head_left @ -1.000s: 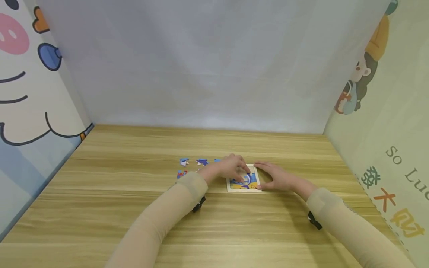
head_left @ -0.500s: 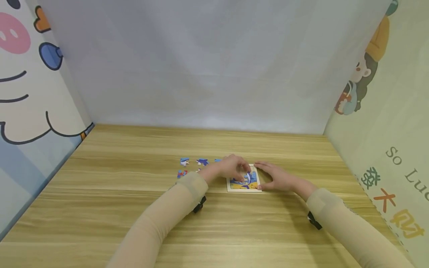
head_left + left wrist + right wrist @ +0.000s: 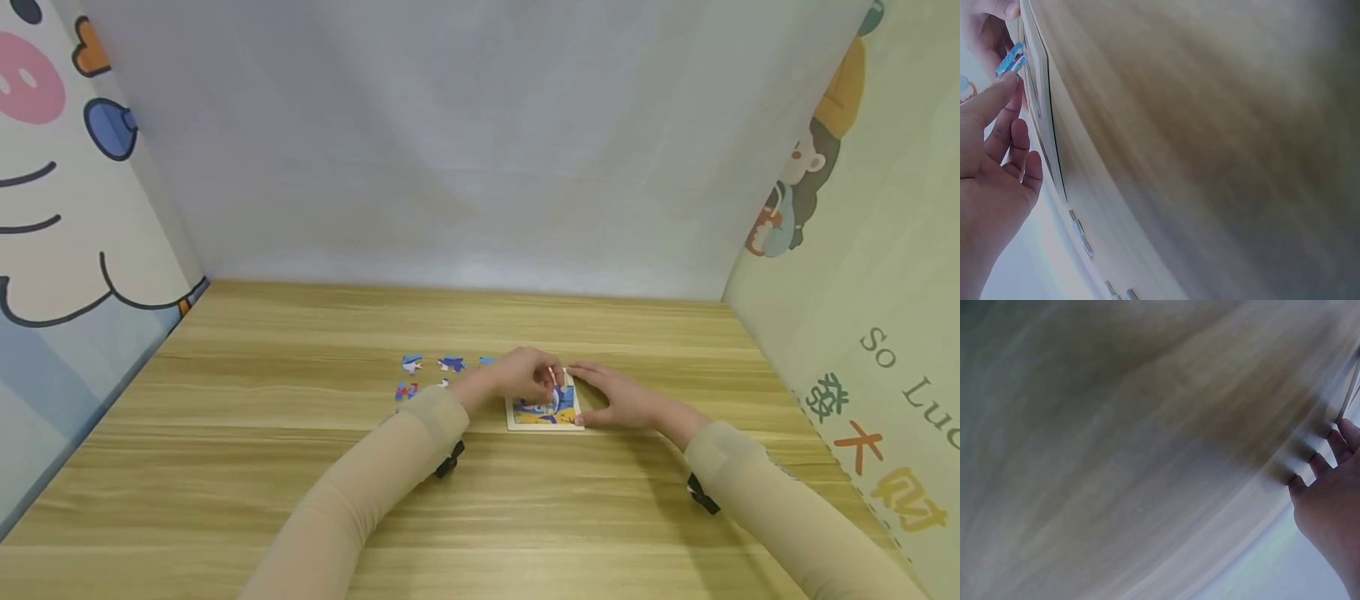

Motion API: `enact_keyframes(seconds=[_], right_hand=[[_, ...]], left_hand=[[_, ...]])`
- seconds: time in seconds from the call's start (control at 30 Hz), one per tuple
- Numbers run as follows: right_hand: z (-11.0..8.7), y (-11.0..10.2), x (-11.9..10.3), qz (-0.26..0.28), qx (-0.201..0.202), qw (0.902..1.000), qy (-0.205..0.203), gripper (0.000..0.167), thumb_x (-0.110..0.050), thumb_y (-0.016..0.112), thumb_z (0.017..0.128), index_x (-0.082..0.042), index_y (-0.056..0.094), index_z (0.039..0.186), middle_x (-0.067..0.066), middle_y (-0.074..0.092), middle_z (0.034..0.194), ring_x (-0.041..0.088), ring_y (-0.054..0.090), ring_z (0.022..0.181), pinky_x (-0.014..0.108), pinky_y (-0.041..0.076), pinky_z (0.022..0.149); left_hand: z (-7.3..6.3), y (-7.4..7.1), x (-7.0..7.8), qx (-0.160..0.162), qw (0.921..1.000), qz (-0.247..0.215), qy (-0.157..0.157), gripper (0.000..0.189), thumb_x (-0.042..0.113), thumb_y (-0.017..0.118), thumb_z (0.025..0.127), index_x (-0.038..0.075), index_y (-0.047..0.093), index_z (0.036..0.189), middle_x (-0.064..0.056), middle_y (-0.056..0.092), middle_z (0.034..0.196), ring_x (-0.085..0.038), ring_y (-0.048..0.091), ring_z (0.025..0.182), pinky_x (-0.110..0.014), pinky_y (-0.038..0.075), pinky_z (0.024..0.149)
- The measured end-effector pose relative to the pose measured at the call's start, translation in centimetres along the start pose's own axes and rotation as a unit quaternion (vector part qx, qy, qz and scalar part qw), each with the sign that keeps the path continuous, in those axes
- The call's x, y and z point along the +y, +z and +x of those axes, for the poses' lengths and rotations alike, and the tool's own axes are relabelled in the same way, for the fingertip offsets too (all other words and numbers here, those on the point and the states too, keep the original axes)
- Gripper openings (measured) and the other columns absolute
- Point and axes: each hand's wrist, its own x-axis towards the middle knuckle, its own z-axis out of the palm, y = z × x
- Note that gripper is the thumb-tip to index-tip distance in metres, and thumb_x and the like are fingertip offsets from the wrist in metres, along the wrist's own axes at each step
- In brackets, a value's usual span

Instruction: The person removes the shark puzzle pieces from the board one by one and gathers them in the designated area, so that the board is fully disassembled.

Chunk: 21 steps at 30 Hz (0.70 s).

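My left hand (image 3: 523, 375) is over the puzzle tray (image 3: 546, 427), a square with a pale wooden border. In the left wrist view, the thumb and forefinger of this left hand (image 3: 997, 169) pinch a blue puzzle piece (image 3: 1011, 60) tilted above the tray. Assembled blue and yellow pieces (image 3: 562, 414) fill the near part of the tray; my left hand hides some of the far part. Spread along the tray's right side, my right hand (image 3: 618, 397) touches it with thumb at the near corner and forefinger at the far one. Its other fingertips meet the table in the right wrist view.
Loose puzzle pieces lie left of the tray: a blue and white one (image 3: 412, 363), a dark blue one (image 3: 452, 363), a red and blue one (image 3: 406, 390) and others partly behind my left arm. A pale curtain (image 3: 465, 167) stands behind the wooden table (image 3: 300, 333).
My left hand's fingers have drawn closer together and shifted slightly over the tray with the puzzle piece. My right hand stays at the tray's right side.
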Motion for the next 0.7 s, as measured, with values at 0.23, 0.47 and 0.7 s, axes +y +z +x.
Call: enact_keyframes(seconds=[0.23,0.47,0.7], right_hand=[[0.0,0.0,0.0,-0.001,-0.004,1.0,0.0,0.082,-0.046,0.066,0.085,-0.006,0.029,0.147,0.019,0.025,0.152,0.042,0.024,0.138,0.059,0.021,0.109],[-0.1,0.1,0.1,-0.003,0.002,1.0,-0.007,0.082,-0.044,0.067,0.085,-0.005,0.03,0.146,0.019,0.027,0.151,0.042,0.025,0.137,0.058,0.022,0.109],[-0.1,0.0,-0.1,0.001,-0.001,1.0,-0.005,0.083,-0.045,0.067,0.084,-0.005,0.03,0.146,0.02,0.026,0.151,0.043,0.025,0.137,0.059,0.021,0.109]], left_hand=[[0.0,0.1,0.1,0.01,0.9998,-0.002,-0.014,0.011,0.012,0.066,0.087,0.018,0.059,0.093,0.002,0.059,0.078,-0.008,0.052,0.065,-0.02,0.046,0.06],[0.0,-0.4,0.7,0.025,0.9996,0.012,-0.009,0.01,0.01,0.068,0.086,0.015,0.061,0.091,0.002,0.062,0.08,-0.009,0.056,0.073,-0.019,0.046,0.067],[-0.9,-2.1,1.8,0.012,0.9998,0.016,-0.003,0.009,0.011,0.068,0.086,0.013,0.062,0.093,0.001,0.064,0.086,-0.01,0.06,0.081,-0.02,0.048,0.072]])
